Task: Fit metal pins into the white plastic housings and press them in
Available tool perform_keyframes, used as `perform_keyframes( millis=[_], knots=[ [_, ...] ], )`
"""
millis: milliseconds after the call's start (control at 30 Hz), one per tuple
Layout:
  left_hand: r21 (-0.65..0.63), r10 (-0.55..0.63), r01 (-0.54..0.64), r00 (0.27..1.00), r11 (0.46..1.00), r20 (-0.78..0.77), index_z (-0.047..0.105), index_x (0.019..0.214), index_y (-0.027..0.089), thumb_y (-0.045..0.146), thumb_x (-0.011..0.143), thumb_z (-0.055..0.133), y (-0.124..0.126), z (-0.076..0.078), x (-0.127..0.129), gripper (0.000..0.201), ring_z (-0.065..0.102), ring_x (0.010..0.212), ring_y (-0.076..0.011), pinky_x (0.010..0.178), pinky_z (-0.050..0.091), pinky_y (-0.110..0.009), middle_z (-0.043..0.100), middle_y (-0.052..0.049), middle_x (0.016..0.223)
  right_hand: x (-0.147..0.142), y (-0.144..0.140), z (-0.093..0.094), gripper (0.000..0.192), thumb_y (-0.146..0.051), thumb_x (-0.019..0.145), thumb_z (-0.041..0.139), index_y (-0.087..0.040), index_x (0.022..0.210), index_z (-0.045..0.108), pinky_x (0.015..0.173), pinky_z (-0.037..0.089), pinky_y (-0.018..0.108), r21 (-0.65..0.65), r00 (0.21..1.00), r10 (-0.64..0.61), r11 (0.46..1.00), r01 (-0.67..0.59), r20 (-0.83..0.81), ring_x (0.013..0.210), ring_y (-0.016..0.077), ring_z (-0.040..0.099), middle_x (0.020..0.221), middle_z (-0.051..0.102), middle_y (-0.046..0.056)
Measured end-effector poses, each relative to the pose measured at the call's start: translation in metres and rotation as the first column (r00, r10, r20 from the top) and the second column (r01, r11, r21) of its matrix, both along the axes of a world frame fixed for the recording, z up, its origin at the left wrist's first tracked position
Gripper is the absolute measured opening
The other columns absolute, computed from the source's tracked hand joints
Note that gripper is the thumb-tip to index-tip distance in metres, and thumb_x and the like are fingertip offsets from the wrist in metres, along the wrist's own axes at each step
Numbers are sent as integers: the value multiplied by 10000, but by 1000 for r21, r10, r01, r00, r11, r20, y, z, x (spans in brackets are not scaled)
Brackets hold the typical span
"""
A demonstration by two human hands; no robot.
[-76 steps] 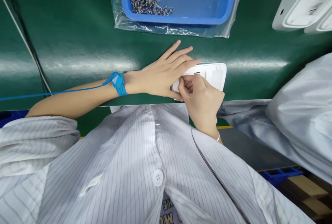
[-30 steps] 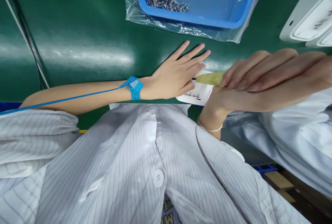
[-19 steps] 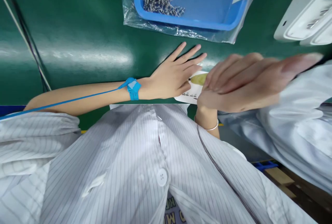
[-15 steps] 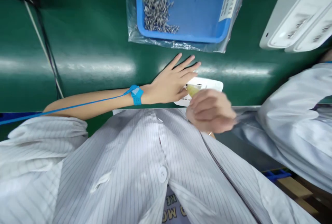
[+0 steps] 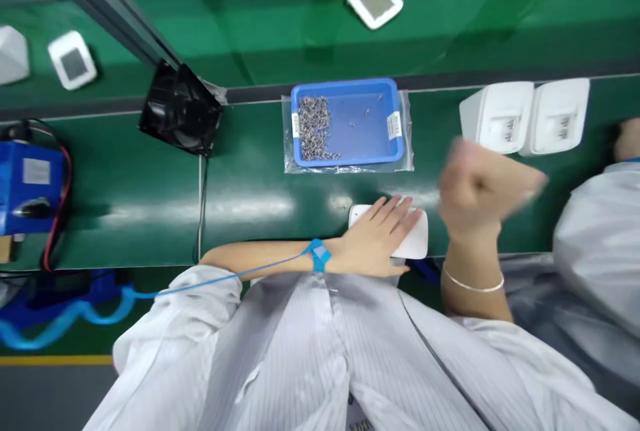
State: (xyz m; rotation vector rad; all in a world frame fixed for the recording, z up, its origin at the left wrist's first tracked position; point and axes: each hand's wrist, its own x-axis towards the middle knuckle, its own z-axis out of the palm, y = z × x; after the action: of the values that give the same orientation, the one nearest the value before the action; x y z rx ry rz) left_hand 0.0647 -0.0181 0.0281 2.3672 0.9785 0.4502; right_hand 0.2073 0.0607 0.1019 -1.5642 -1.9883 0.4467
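Head view: the camera now takes in far more of the work line than it did half a second ago, when it looked closely down at the two hands. The right hand [image 5: 483, 184], which was curled around a yellowish piece low over the white housing [image 5: 415, 239], has lifted clear and now hangs blurred in the air, up and to the right of it. Its fingers are curled into a loose fist; whether anything is still inside cannot be told. The left hand [image 5: 377, 244] stays where it was, open and flat, palm pressing the housing down at the near edge of the green bench [image 5: 150, 191]. So the pressing work on the housing appears to have paused, with the part kept steady.

The housing is smooth white plastic, a rounded rectangle. A blue wrist strap [image 5: 318, 255] with a thin cord circles the left wrist. Beyond the left hand sits a shallow blue tray [image 5: 370, 131], glossy plastic in a crinkled clear bag, holding a heap of small grey metal screws [image 5: 313, 128]. Beyond the right hand stand two white boxy casings [image 5: 525, 116].
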Motion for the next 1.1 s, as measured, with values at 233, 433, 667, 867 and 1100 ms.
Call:
perform_keyframes(
  millis=[233, 433, 667, 867, 1100],
  knots=[
    [-140, 287, -267, 947, 954, 148, 118, 1584, 250, 592, 702, 805, 8, 28, -46, 1169, 439, 1383, -342, 1124, 450, -526, 396, -165, 1488, -38, 97, -40, 336, -400, 970, 545, -206, 1179, 722, 799, 453, 303, -201, 879, 151, 977, -65, 451, 984, 233, 649, 1151, 698, 119],
    [78, 782, -927, 352, 366, 514, -107, 1573, 307, 445, 1051, 415, 156, 46, -122, 751, 50, 1572, -260, 1265, 236, -563, 89, -105, 1657, -59, 92, -59, 428, -418, 1031, 386, -183, 1182, 710, 729, 410, 302, -117, 833, 186, 982, -147, 520, 997, 242, 636, 1129, 664, 129],
    [-193, 928, -950, 174, 246, 329, 340, 1423, 135, 181, 1025, 524, 266, 48, -146, 441, 452, 1364, -163, 1225, 330, -478, 377, -119, 1422, -79, 94, -55, 395, -396, 1023, 400, -200, 1111, 732, 714, 410, 324, -123, 832, 175, 984, -129, 526, 1035, 269, 631, 1113, 677, 114],
    [38, 828, -923, 360, 382, 430, 219, 1520, 204, 99, 931, 509, 180, 32, -80, 665, 62, 1574, -265, 1285, 184, -547, 108, -158, 1641, -94, 96, -47, 406, -189, 996, 322, -91, 1083, 706, 739, 423, 326, -185, 830, 224, 971, -148, 511, 1020, 267, 649, 1087, 689, 183],
    [113, -174, 189, 976, 976, -132, 419, 1402, 603, 150, 921, 539, 51, -30, -55, 672, 582, 1308, -240, 1242, 244, -670, 617, 71, 1350, -34, 77, 4, 435, -445, 971, 371, -208, 1184, 667, 731, 466, 340, -204, 876, 229, 967, -154, 424, 921, 268, 678, 969, 703, 176]
  ],
)
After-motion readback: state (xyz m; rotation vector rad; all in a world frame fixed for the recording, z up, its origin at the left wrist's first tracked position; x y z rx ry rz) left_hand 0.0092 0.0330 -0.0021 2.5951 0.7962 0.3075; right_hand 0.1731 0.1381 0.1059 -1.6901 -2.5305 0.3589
